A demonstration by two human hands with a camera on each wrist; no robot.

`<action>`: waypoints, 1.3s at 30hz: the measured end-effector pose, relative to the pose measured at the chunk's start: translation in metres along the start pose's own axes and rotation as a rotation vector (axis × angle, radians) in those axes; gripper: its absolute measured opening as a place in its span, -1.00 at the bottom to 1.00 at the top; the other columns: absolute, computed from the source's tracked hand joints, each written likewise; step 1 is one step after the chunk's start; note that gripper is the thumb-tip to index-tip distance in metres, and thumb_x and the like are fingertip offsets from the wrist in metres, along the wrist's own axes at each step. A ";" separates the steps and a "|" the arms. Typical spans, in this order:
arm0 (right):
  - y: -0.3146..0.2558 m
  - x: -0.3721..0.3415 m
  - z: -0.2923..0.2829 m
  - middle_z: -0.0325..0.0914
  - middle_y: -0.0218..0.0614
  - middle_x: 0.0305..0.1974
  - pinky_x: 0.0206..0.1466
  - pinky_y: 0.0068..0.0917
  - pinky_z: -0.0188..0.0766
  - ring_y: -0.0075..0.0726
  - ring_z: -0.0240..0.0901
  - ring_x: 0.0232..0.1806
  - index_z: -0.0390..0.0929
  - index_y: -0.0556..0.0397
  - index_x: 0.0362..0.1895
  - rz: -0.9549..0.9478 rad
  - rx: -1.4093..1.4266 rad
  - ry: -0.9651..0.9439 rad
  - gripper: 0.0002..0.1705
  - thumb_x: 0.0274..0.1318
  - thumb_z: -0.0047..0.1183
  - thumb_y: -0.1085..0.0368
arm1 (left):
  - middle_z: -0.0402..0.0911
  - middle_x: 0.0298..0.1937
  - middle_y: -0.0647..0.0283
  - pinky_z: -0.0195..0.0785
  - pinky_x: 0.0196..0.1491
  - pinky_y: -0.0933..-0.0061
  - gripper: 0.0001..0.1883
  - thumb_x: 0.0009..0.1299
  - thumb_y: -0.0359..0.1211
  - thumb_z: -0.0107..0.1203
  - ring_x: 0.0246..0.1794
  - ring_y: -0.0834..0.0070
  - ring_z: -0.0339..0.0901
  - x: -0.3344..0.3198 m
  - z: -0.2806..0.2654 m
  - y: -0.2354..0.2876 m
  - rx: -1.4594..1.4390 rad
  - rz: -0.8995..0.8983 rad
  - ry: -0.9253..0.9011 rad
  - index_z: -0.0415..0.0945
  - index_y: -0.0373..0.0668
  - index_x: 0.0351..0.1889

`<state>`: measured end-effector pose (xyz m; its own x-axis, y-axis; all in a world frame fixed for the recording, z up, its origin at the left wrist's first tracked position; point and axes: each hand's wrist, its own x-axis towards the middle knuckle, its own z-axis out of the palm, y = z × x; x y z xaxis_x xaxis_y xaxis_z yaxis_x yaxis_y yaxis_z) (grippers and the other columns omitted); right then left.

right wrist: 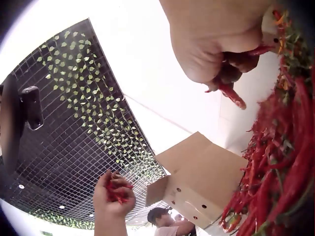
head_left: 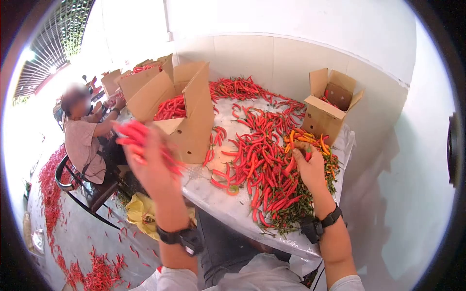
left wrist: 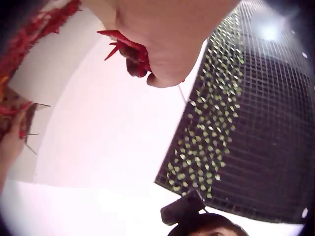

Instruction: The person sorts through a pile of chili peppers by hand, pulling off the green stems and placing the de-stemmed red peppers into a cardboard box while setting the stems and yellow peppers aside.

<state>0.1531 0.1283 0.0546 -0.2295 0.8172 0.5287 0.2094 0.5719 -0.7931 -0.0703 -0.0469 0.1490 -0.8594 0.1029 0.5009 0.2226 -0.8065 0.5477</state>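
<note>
Blurred in the head view, my left hand (head_left: 154,167) grips a bunch of red chilies (head_left: 130,135), raised at the near side of the large cardboard box (head_left: 196,133). Over the right part of the chili heap (head_left: 262,155), my right hand (head_left: 311,169) has its fingers curled round a red chili. The tip of that chili (right wrist: 232,96) pokes out below the fingers in the right wrist view. Orange-yellow chilies (head_left: 292,139) lie just beyond this hand. Green stems (head_left: 293,216) are piled below it, along the table's near edge.
A smaller open box (head_left: 320,115) stands at the table's back right, against the wall. More red chilies (head_left: 238,88) line the back of the table (head_left: 206,194). To the left, another person (head_left: 85,140) sits on a chair (head_left: 99,194). Chilies (head_left: 104,269) are strewn over the floor.
</note>
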 end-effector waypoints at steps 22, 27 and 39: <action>-0.001 0.000 -0.010 0.52 -0.35 -0.43 -0.29 -0.49 0.37 -0.49 0.43 -0.42 0.50 0.17 -0.25 0.208 0.104 -0.141 -0.73 -0.01 0.14 0.25 | 0.51 -0.21 0.15 0.40 -0.22 0.38 -0.68 0.15 -0.40 0.17 -0.28 0.38 0.51 -0.003 0.026 -0.058 0.823 0.502 -0.393 0.42 -0.28 -0.14; 0.016 0.000 -0.017 0.51 0.04 -0.38 -0.17 -0.12 0.38 0.17 0.46 -0.27 0.50 0.17 -0.23 0.032 -0.540 -0.254 -0.51 -0.02 0.03 -0.03 | 0.45 -0.07 0.00 0.31 -0.02 0.22 -0.41 0.06 -0.15 0.25 -0.06 0.18 0.43 -0.063 0.015 -0.135 1.107 0.134 -1.056 0.37 -0.21 0.02; -0.003 -0.010 -0.003 0.51 -0.10 -0.08 0.05 -0.35 0.32 -0.10 0.45 -0.04 0.41 0.11 0.04 0.034 -0.327 -0.573 -0.40 -0.17 0.24 0.23 | 0.56 -0.21 0.04 0.34 -0.07 0.26 -0.49 -0.01 -0.23 0.27 -0.15 0.16 0.50 -0.035 0.000 -0.177 1.081 -0.115 -1.083 0.46 -0.15 -0.06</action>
<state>0.1579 0.1192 0.0527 -0.6685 0.7195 0.1882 0.4825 0.6122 -0.6264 -0.0796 0.0921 0.0351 -0.2641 0.8808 0.3930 0.8098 -0.0189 0.5864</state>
